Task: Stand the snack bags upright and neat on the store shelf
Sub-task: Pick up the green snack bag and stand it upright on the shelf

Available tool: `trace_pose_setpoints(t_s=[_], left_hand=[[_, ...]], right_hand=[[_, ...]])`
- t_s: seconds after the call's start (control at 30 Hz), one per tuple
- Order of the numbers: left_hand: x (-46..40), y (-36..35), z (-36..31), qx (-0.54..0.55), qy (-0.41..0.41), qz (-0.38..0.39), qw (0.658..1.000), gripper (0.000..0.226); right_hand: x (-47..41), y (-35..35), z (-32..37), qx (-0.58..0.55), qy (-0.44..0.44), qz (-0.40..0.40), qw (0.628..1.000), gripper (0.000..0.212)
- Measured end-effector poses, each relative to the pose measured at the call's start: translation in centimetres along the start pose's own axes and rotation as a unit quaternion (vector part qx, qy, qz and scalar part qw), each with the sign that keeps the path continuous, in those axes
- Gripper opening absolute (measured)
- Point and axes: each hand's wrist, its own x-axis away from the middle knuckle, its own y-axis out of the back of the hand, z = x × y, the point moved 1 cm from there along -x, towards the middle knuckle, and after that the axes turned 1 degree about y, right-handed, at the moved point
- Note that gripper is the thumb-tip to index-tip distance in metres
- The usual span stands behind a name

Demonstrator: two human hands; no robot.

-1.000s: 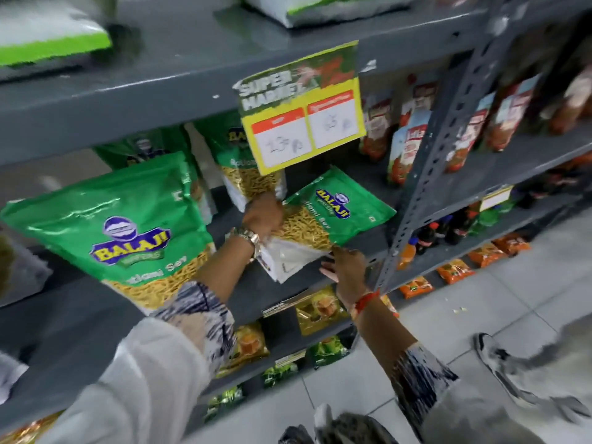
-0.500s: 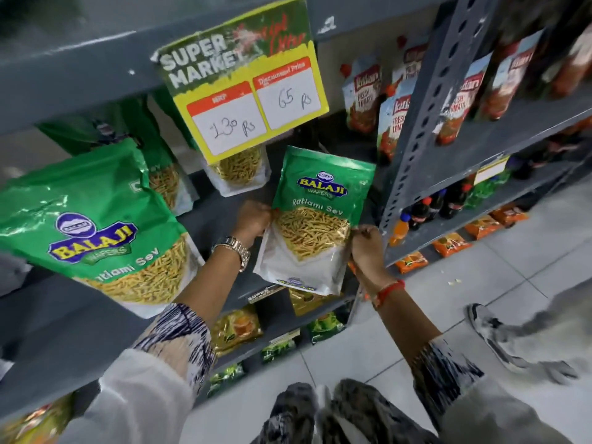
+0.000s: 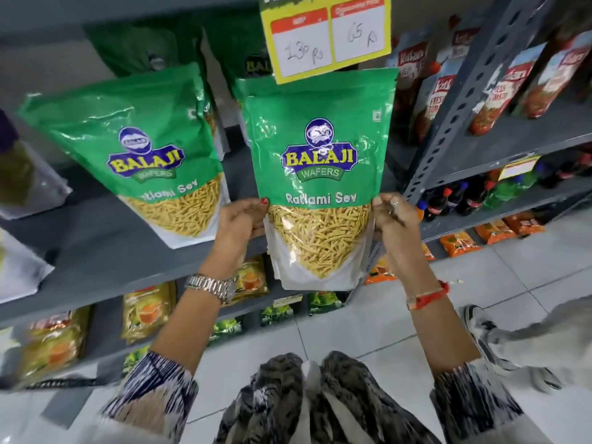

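Green snack bag (image 3: 320, 174) upright between both hands (image 3: 238, 225).

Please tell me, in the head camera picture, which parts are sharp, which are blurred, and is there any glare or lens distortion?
Head view: the held bag is sharp with readable print; white glare streaks its green film and the neighbouring bag; the far-left packets and the shoe are smeared; the shelf upright leans, a wide-angle effect.

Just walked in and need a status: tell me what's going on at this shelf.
A person is holding one green Ratlami Sev bag upright by its sides, left hand and right hand, in front of the grey shelf. Its bottom hangs past the shelf edge, so it isn't set down. A second green bag leans on the shelf to the left.
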Motion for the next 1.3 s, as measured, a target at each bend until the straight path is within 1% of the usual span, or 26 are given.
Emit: trace_pose_setpoints(t_s=[0.1,0.23,0.37,0.47,0.63,0.7,0.77,0.8,0.87,0.93,1.03,1.1,1.2,1.3], left_hand=[[1.0,0.8,0.3,-0.01,-0.023,-0.015,1.0,0.02],[0.6,0.7,0.0,-0.011,-0.051,-0.032,0.998,0.022],[-2.0,0.3,-1.2,-0.017,-0.082,-0.041,0.996,0.015],[-3.7,-0.2,-2.9,-0.014,-0.109,-0.058,0.992,0.024],[-5.6,-0.5,-4.3,0.021,-0.13,-0.071,0.989,0.026],[-5.9,-0.6,-3.9,0.012,-0.129,-0.065,0.989,0.021],[-6.1,-0.6,-2.9,0.008,-0.117,-0.066,0.991,0.01],[-6.1,-0.5,-2.3,0.014,-0.112,-0.066,0.991,0.009],[-6.2,-0.4,-1.4,0.023,-0.113,-0.056,0.992,0.015],[-6.2,-0.5,-1.0,0.03,-0.113,-0.016,0.993,0.023],[-6.2,-1.3,-0.5,0.061,-0.061,0.067,0.994,0.034],[-6.4,-1.9,0.2,0.051,-0.029,0.106,0.993,0.031],[-6.6,-2.4,0.8,0.039,-0.031,0.104,0.993,0.024],[-6.4,-2.9,0.7,0.049,-0.03,0.1,0.993,0.025]], right_hand=[[0.7,0.0,-0.3,0.016,0.0,0.027,1.0,0.011],[-0.2,-1.1,-0.3,0.009,0.006,0.016,1.0,0.013],[-3.1,-2.5,0.2,-0.012,0.011,0.003,1.0,0.011],[-5.7,-3.8,1.3,-0.034,0.029,-0.005,0.999,0.011],[-8.5,-5.5,2.3,-0.065,0.045,0.015,0.997,0.01],[-9.0,-5.7,1.7,-0.062,0.036,0.02,0.997,0.013],[-9.2,-5.9,1.0,-0.056,0.023,0.023,0.998,0.019],[-9.2,-5.9,0.7,-0.051,0.016,0.027,0.998,0.02],[-9.3,-5.9,0.3,-0.053,-0.003,0.037,0.998,0.02],[-9.3,-6.1,0.3,-0.07,-0.032,0.057,0.995,0.017],[-9.3,-6.5,0.6,-0.084,-0.058,0.103,0.989,0.022],[-9.1,-6.9,0.8,-0.093,-0.068,0.127,0.985,0.028],[-8.8,-6.9,0.9,-0.104,-0.069,0.127,0.984,0.032],[-8.9,-6.6,0.4,-0.123,-0.069,0.118,0.983,0.037]])
